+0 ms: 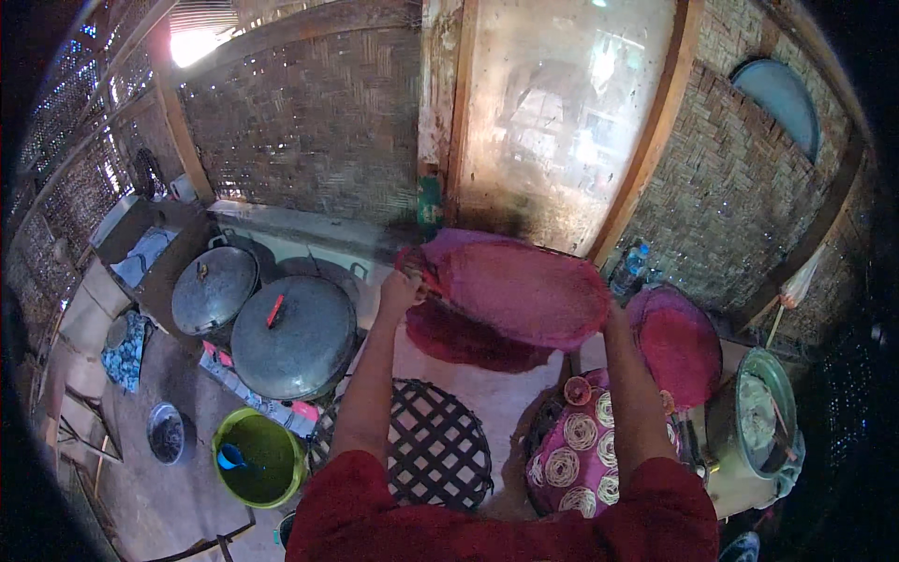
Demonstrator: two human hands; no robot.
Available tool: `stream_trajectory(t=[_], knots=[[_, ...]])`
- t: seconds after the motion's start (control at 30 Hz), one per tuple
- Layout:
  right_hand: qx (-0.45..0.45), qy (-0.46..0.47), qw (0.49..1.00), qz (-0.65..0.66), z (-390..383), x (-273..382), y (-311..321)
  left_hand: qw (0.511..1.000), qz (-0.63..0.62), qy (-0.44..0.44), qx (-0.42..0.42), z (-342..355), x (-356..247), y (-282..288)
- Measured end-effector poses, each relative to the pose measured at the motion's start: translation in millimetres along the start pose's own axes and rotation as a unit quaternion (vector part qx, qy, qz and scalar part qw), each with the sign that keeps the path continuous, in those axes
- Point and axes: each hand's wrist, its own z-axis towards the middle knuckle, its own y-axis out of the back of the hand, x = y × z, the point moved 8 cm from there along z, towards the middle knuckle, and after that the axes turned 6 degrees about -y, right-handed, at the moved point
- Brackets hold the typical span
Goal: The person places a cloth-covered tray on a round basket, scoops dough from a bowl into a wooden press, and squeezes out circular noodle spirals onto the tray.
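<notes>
My left hand (412, 281) and my right hand (612, 317) grip opposite sides of a wide, tilted pink mesh-like tray (520, 295) in front of the door; my right fingers are partly hidden at its edge. Beneath it shows a darker red tray or cloth (468, 348); I cannot tell which. Below my arms lie a black lattice rack (420, 426) and, to the right, a pink round tray (552, 454) bearing several pale coiled strands and small orange-red moulds (578, 391). Another pink round tray (679, 342) stands beside my right arm.
Two lidded metal pots (298, 347) stand at left, with a green bucket (257, 478) holding a blue dipper and a small basin (169, 436). A water bottle (630, 267) and a large pot (749, 421) of pale mixture are at right. Woven walls (300, 112) surround the door (552, 122).
</notes>
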Motion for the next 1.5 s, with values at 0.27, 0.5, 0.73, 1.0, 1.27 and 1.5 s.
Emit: stream_trajectory(t=[0.27, 0.5, 0.73, 1.0, 1.27, 1.5], knots=[[0.000, -0.027, 0.999, -0.039, 20, -5, -2, 0.951, -0.274, -0.051, -0.136, -43, -128, 85], [-0.011, -0.056, 0.995, -0.078, 41, -29, -7, 0.959, -0.232, 0.003, -0.164, -169, -105, 180], [-0.086, -0.106, 0.984, -0.118, 41, -72, 29, 0.920, -0.252, 0.087, -0.289, -321, -74, 201], [-0.276, -0.107, 0.857, -0.421, 32, -66, 44, 0.915, -0.216, 0.048, -0.337, -419, -40, 223], [-0.064, 0.306, 0.701, -0.641, -31, -50, -179, 0.847, -0.373, 0.056, -0.375, -495, -69, 259], [0.232, -0.345, 0.848, -0.328, -154, -188, -285, 0.857, -0.311, 0.011, -0.410, -547, -67, 303]])
